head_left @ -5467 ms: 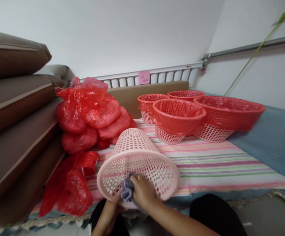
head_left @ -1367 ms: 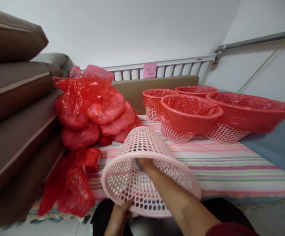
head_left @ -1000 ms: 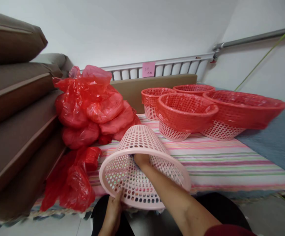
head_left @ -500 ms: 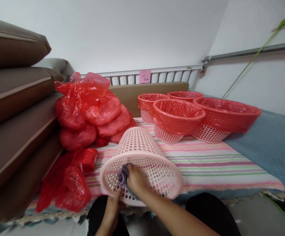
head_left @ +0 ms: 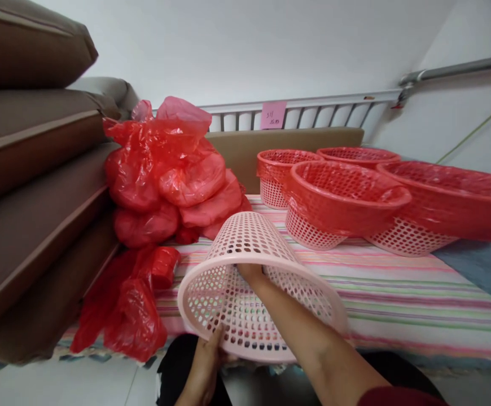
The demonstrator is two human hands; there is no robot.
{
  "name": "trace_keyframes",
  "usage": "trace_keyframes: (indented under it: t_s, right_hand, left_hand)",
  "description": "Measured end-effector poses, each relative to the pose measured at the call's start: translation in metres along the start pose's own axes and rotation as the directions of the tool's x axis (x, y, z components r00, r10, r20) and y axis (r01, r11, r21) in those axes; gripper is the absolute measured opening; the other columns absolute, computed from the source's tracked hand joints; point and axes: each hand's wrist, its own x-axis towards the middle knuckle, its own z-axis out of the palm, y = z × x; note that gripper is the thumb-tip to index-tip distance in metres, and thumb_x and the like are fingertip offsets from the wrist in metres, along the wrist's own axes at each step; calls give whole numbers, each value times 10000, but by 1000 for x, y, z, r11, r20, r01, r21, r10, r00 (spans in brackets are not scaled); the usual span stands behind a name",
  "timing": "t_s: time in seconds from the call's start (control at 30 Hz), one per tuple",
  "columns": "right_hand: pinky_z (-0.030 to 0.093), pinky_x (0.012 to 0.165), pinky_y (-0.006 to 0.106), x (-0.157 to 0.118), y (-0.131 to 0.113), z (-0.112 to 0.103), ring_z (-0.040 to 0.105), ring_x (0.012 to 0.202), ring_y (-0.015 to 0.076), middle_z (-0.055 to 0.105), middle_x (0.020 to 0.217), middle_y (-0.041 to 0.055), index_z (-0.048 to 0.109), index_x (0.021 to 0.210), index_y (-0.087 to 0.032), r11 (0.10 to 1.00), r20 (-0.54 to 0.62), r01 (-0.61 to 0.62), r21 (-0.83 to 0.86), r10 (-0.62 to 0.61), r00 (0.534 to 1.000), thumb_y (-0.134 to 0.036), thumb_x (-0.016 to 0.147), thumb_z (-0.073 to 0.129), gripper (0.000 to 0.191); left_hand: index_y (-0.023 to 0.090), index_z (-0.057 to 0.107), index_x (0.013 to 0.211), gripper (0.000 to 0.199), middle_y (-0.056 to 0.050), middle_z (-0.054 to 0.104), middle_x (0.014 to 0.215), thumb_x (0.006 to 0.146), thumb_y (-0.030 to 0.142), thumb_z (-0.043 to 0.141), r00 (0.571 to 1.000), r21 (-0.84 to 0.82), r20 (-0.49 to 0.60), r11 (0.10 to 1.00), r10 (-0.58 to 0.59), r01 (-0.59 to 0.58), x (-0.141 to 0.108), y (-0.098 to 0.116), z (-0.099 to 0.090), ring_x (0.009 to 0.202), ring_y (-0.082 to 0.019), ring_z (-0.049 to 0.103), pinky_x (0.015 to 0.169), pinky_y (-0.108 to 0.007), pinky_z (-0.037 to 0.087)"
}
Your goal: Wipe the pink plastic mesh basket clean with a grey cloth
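Observation:
A pale pink perforated basket [head_left: 249,234] lies tilted on its side, its wide mouth toward me, at the front edge of the striped cloth. My left hand [head_left: 211,352] grips the lower left part of its rim, thumb on the inside. My right hand [head_left: 249,273] reaches deep into the basket; its fingers are hidden behind the upper rim, and no cloth shows there.
Several baskets lined with red plastic [head_left: 347,194] stand at the right. Red plastic bags [head_left: 173,169] are heaped left of centre, with a red roll [head_left: 165,268] in front. Brown cushions [head_left: 38,186] are stacked at the far left. A radiator [head_left: 308,115] lines the wall.
My right hand has moved deeper into the basket, and the greyish-purple cloth it held is out of sight. My left hand still grips the rim. The view has shifted left.

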Motion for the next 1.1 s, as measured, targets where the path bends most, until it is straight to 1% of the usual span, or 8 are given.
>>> trace_keyframes:
  t_s: [0.1,0.23,0.43,0.53,0.7,0.8,1.0,1.1]
  right_hand:
    - [310,1127,418,-13,-9,5,425,1339,261,555,1390,65,529,1374,-247,986,17,6,-165,-3,1000,-323,942,464,443]
    - [435,951,397,-61,-20,2,587,1124,284,631,1225,107,581,1313,-253,935,241,0,-354,91,966,-195,815,571,501]
    - [427,868,305,-136,-30,-27,601,1056,239,660,1138,60,667,1100,-256,946,449,255,-201,-143,882,-146,711,578,414]
    - [435,774,268,-128,-39,-47,635,939,216,700,993,-6,674,1026,-287,975,529,189,-117,-100,843,-168,685,610,367]
    - [411,939,362,-75,-58,-46,566,1155,278,606,1274,122,560,1316,-231,959,142,-26,-284,69,987,-185,817,552,501]
    - [390,986,473,-56,-56,-29,497,1251,351,510,1402,172,527,1378,-217,927,225,-87,-364,179,958,-346,873,576,523]
    - [354,1066,428,-63,-31,-16,452,1334,300,533,1431,90,546,1368,-252,985,255,-42,-167,84,963,-376,894,568,490]
    - [378,1044,381,-83,-27,-12,499,1284,287,583,1369,72,583,1315,-260,994,230,-11,-108,35,973,-342,823,655,504]
  left_hand:
    - [128,559,1312,689,-170,765,975,719,406,774,1000,-22,14,1000,10,-10,0,1,1,786,-309,739,529,-334,566]
    - [128,570,1269,631,-162,764,986,724,366,779,1000,-30,-12,999,14,-14,3,0,0,765,-286,742,565,-343,581]
    - [136,616,1185,634,-93,769,832,644,392,826,999,-29,18,999,39,-39,-2,1,-3,785,-288,748,612,-337,598]
    - [133,625,1141,586,-99,778,857,636,344,837,998,-70,62,997,21,-17,-8,4,-2,796,-294,757,584,-318,602]
    - [83,556,1236,521,-166,780,940,780,249,746,981,-90,173,990,-88,104,-15,9,6,804,-297,766,549,-310,611]
    - [36,527,1275,563,-213,770,987,807,278,725,976,-77,182,988,-116,131,-15,11,6,818,-318,765,579,-347,621]
    - [209,512,1394,707,-127,629,1382,746,273,789,965,-174,-25,949,263,-263,-9,35,-15,1279,-300,579,1078,-401,462]
    - [195,547,1377,752,-128,631,1380,691,316,830,961,-151,8,951,276,-271,-7,45,-20,1310,-314,546,1122,-420,406]
